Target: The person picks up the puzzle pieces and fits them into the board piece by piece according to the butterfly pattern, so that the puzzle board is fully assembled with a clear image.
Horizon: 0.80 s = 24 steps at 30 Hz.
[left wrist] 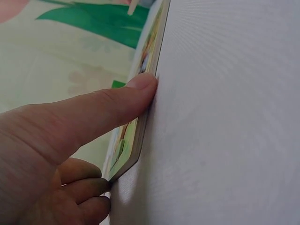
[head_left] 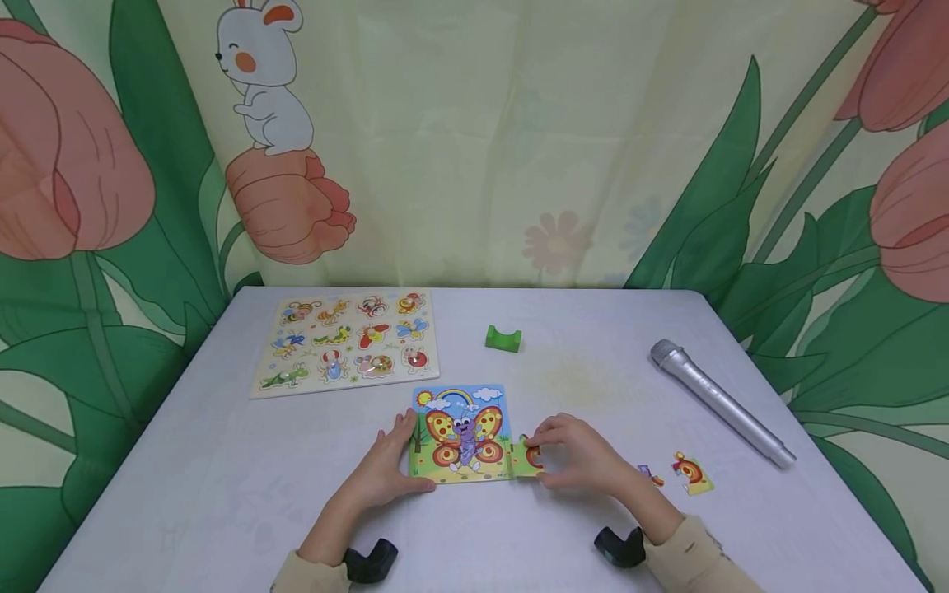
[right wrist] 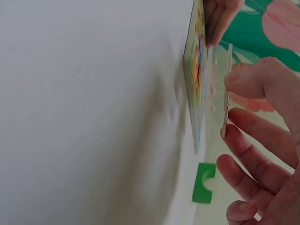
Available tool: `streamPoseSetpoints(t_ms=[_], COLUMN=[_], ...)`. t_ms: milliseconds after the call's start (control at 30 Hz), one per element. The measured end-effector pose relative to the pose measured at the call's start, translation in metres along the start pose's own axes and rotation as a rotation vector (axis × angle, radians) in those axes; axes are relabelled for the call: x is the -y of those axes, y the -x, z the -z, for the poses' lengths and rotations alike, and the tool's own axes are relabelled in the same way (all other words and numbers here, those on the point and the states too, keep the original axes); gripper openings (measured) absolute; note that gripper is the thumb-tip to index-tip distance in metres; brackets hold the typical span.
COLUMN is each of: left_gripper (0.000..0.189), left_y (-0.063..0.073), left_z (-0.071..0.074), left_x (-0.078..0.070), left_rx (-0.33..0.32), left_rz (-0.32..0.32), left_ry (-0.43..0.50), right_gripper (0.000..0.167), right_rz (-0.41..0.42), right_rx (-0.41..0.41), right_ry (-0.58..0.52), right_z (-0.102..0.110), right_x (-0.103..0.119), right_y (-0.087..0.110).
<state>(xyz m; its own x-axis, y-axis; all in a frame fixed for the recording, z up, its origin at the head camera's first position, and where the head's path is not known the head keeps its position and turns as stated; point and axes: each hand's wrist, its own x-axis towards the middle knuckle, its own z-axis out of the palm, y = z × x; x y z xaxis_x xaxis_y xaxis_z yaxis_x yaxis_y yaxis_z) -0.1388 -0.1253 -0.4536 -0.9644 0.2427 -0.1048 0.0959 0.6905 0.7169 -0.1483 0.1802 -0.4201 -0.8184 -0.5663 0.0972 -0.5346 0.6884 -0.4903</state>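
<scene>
A square butterfly puzzle board lies flat on the white table in front of the person. The left hand holds it by its near left corner, with the thumb against the near edge and the fingers along the left side. Between thumb and fingers, the right hand pinches a thin puzzle piece at the board's lower right. In the right wrist view this puzzle piece is edge-on and raised off the table. Two loose pieces, one larger and one small, lie beyond the right forearm.
An insect picture board lies at the back left. A green block with a curved notch stands behind the butterfly board. To the right rests a silver microphone. A printed curtain hangs behind the table.
</scene>
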Motion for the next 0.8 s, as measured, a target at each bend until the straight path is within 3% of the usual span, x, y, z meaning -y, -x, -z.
streamPoseSetpoints(t_ms=[333, 800], left_gripper=[0.105, 0.105], left_y=[-0.001, 0.0], left_z=[0.0, 0.002], left_x=[0.0, -0.001], left_rx=[-0.001, 0.013], left_rz=[-0.002, 0.004], left_ry=[0.004, 0.014], right_gripper=[0.036, 0.035], right_rz=[0.069, 0.088], right_rx=[0.035, 0.146], right_ry=[0.006, 0.062], right_z=[-0.011, -0.036], right_x=[0.022, 0.049], right_y=[-0.03, -0.069])
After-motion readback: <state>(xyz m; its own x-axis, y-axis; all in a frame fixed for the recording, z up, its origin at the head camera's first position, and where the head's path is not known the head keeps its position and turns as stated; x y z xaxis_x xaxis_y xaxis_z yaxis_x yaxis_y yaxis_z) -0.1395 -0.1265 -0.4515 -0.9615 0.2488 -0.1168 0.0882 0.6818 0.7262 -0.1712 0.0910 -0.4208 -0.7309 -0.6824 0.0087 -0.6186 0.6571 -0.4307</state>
